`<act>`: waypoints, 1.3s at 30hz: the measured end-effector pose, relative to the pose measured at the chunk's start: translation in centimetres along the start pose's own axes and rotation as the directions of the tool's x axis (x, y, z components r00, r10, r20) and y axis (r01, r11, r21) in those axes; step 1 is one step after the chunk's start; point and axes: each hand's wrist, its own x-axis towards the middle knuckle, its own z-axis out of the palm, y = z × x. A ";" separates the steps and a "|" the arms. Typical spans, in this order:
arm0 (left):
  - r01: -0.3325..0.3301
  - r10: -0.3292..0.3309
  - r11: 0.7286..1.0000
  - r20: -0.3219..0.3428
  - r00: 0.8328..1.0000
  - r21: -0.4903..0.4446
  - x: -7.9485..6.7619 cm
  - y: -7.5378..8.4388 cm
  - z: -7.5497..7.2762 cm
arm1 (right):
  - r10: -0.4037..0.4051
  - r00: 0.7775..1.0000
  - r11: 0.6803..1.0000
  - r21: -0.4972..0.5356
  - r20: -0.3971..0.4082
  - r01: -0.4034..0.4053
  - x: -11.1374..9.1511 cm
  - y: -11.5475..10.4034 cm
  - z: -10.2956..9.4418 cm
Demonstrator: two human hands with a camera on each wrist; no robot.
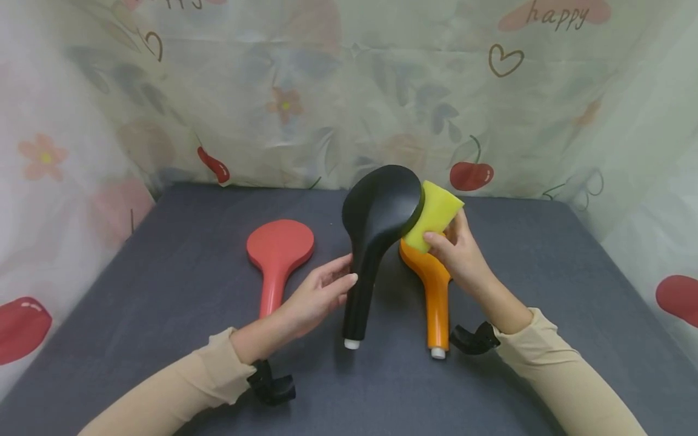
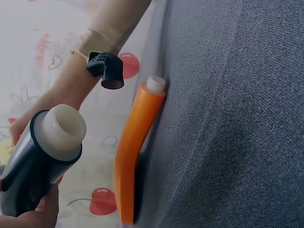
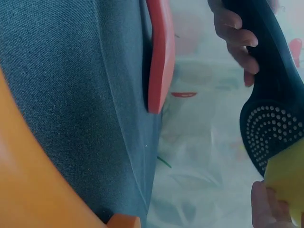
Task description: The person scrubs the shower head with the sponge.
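My left hand (image 1: 322,293) grips a black shower head (image 1: 382,212) by its handle, raised above the table with the head upward. In the left wrist view the white threaded end (image 2: 64,128) of that handle faces the camera. My right hand (image 1: 460,251) pinches a yellow sponge (image 1: 436,212) against the right edge of the black head. From the right wrist view, the sponge (image 3: 287,175) overlaps the nozzle-dotted face (image 3: 273,128), which is turned away from the head camera. An orange shower head (image 1: 436,303) lies below my right hand, its head partly hidden by sponge and hand.
A red shower head (image 1: 280,245) lies left on the dark grey table (image 1: 180,260), its lower handle hidden behind my left forearm. Black wrist cameras (image 1: 474,338) hang under both sleeves. Patterned fabric (image 1: 354,91) stands behind the table and at both sides.
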 end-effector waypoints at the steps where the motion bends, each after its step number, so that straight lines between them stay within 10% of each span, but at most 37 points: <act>1: -0.007 0.007 1.000 0.005 1.000 -0.003 0.1 0.0 0.1 | -0.010 1.000 1.000 0.006 0.006 0.010 0.0 0.0 0.0; 16: 0.003 0.010 0.981 -0.065 0.998 0.196 0.3 0.0 0.8 | -0.029 1.000 0.998 -0.056 0.002 0.029 -0.2 -0.1 0.3; 24: 0.040 -0.006 0.921 -0.089 0.996 0.387 0.3 -0.1 0.9 | -0.137 0.988 0.967 -0.206 0.068 0.149 0.0 -0.3 1.3; 39: 0.191 -0.184 0.966 -0.056 0.981 0.172 0.5 -0.7 0.1 | -0.188 0.982 0.840 -0.513 0.029 0.176 0.1 -0.8 3.2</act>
